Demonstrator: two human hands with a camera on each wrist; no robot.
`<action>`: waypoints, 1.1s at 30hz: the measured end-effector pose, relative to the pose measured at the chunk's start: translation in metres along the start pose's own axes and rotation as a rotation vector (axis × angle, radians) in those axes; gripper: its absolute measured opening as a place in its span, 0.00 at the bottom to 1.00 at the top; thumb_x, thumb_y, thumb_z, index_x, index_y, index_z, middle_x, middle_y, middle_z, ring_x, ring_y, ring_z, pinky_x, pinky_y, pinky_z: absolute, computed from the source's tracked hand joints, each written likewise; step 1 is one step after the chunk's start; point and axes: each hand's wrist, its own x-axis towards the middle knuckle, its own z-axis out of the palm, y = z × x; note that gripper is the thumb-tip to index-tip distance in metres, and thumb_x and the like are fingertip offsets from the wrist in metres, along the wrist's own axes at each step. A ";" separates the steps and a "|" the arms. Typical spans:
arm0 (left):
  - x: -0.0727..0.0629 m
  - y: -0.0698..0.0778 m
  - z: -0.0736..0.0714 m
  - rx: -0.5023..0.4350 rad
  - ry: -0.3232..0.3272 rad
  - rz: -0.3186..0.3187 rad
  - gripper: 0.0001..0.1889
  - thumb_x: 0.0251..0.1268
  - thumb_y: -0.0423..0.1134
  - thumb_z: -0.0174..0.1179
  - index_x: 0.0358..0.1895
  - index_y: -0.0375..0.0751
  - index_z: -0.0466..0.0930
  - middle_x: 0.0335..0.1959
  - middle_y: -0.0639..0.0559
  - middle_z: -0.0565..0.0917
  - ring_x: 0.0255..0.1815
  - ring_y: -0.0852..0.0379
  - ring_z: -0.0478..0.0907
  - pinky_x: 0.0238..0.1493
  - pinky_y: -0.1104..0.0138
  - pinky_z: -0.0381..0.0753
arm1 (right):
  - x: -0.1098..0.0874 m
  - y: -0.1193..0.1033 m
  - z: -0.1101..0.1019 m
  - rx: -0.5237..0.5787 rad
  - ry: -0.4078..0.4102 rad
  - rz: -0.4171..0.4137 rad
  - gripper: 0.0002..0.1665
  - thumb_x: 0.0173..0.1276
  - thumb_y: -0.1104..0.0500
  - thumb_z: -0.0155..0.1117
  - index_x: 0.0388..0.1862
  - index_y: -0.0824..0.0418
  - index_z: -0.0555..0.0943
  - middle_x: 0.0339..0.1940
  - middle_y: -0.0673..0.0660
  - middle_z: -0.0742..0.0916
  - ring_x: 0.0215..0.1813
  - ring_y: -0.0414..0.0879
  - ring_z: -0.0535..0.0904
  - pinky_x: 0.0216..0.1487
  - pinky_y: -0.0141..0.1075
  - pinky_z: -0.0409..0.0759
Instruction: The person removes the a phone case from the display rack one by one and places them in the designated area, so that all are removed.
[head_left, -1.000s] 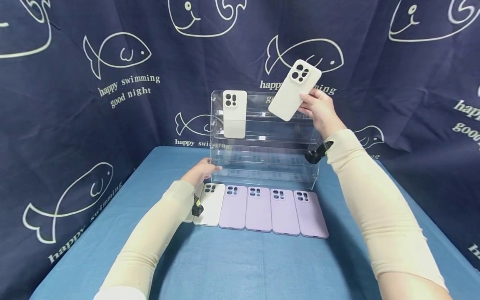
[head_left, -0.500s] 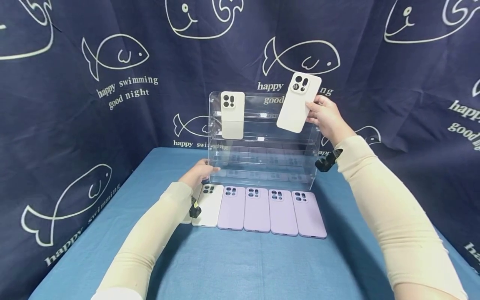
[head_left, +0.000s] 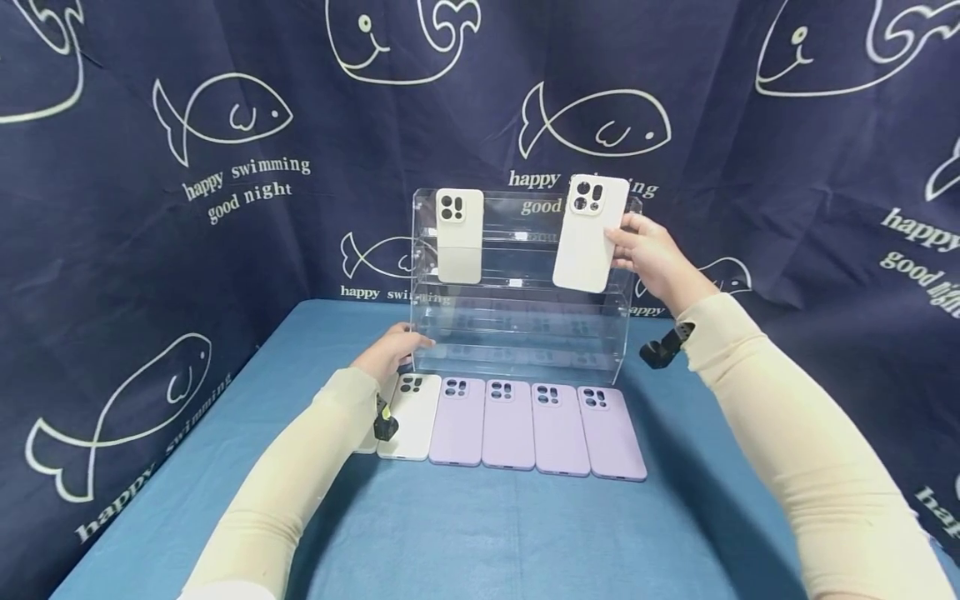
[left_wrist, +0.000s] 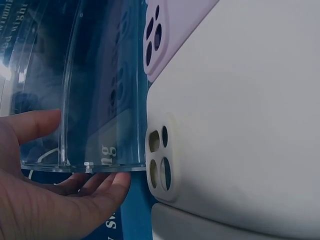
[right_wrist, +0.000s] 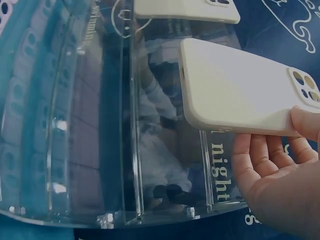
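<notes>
My right hand (head_left: 654, 252) pinches a white phone case (head_left: 588, 250) by its right edge, thumb on the back and fingers behind. The case is nearly upright, tilted slightly, in front of the right part of a clear acrylic display rack (head_left: 517, 321). In the right wrist view, the lower end of the held case (right_wrist: 235, 87) is over the rack's upper tiers. At the rack's left side panel, my left hand (head_left: 392, 350) has its thumb inside and its fingers outside, holding it. Another white case (head_left: 460, 250) stands at the left of the rack's top tier.
Several purple phone cases (head_left: 457, 425) lie side by side on the blue cloth (head_left: 480, 533) before the rack. White cases (head_left: 411, 425) continue the row at left, partly hidden by my left arm. A dark fish-print curtain (head_left: 247, 208) hangs behind.
My right hand has lowered the white case toward the rack and turned it more upright. The left hand stays at the rack's left side. The view has shifted slightly.
</notes>
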 end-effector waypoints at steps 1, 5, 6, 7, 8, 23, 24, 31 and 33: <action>0.000 0.000 0.000 0.000 0.001 -0.001 0.42 0.63 0.34 0.60 0.77 0.37 0.46 0.76 0.41 0.56 0.75 0.45 0.57 0.76 0.55 0.64 | -0.002 0.002 0.000 -0.014 0.001 0.007 0.16 0.76 0.48 0.52 0.55 0.53 0.70 0.39 0.42 0.80 0.39 0.35 0.79 0.52 0.33 0.77; 0.001 0.000 0.000 0.030 0.014 -0.010 0.42 0.63 0.34 0.60 0.77 0.35 0.45 0.76 0.40 0.56 0.75 0.44 0.57 0.74 0.55 0.66 | -0.008 0.007 -0.003 -0.040 0.004 0.031 0.18 0.76 0.46 0.52 0.57 0.53 0.68 0.42 0.43 0.79 0.41 0.35 0.79 0.57 0.36 0.76; 0.002 0.000 0.000 0.032 0.016 -0.012 0.42 0.63 0.34 0.59 0.77 0.35 0.45 0.76 0.39 0.56 0.75 0.44 0.57 0.75 0.55 0.65 | -0.010 0.009 -0.005 -0.040 0.003 0.037 0.18 0.75 0.46 0.52 0.57 0.52 0.68 0.42 0.43 0.79 0.41 0.35 0.78 0.57 0.36 0.76; 0.002 0.000 -0.001 0.028 0.020 -0.014 0.42 0.63 0.33 0.58 0.77 0.35 0.44 0.76 0.39 0.56 0.75 0.44 0.57 0.75 0.55 0.65 | -0.011 0.011 -0.007 -0.036 0.000 0.043 0.17 0.75 0.46 0.52 0.57 0.52 0.68 0.42 0.42 0.79 0.42 0.35 0.78 0.57 0.36 0.76; 0.002 -0.001 -0.001 0.018 0.023 -0.013 0.42 0.63 0.33 0.58 0.77 0.35 0.45 0.76 0.39 0.56 0.75 0.44 0.57 0.75 0.55 0.65 | -0.013 0.012 -0.009 -0.036 -0.003 0.049 0.17 0.75 0.46 0.52 0.56 0.51 0.68 0.41 0.41 0.80 0.42 0.34 0.78 0.56 0.34 0.76; 0.003 -0.005 0.001 -0.052 0.003 0.030 0.34 0.70 0.31 0.48 0.77 0.36 0.46 0.76 0.39 0.57 0.75 0.43 0.56 0.77 0.55 0.61 | -0.040 0.046 -0.030 0.096 -0.115 0.117 0.10 0.75 0.52 0.54 0.49 0.53 0.68 0.34 0.39 0.83 0.37 0.33 0.80 0.39 0.25 0.81; 0.003 -0.006 0.001 -0.053 0.002 0.031 0.34 0.70 0.31 0.48 0.77 0.36 0.46 0.76 0.39 0.57 0.75 0.43 0.56 0.77 0.55 0.61 | -0.041 0.048 -0.031 0.106 -0.121 0.119 0.10 0.75 0.52 0.54 0.49 0.54 0.68 0.34 0.39 0.83 0.36 0.33 0.80 0.39 0.25 0.82; 0.002 -0.006 0.001 -0.034 -0.021 0.044 0.33 0.72 0.31 0.46 0.77 0.34 0.44 0.77 0.39 0.54 0.77 0.43 0.53 0.78 0.54 0.59 | -0.051 0.060 -0.039 0.192 -0.146 0.143 0.09 0.76 0.55 0.54 0.48 0.56 0.67 0.33 0.41 0.83 0.36 0.33 0.81 0.38 0.26 0.82; 0.002 -0.006 0.001 -0.026 -0.027 0.054 0.33 0.73 0.32 0.45 0.77 0.35 0.44 0.77 0.39 0.53 0.77 0.43 0.53 0.78 0.54 0.58 | -0.055 0.064 -0.041 0.219 -0.145 0.148 0.08 0.75 0.56 0.54 0.48 0.56 0.68 0.33 0.41 0.84 0.37 0.33 0.82 0.38 0.26 0.82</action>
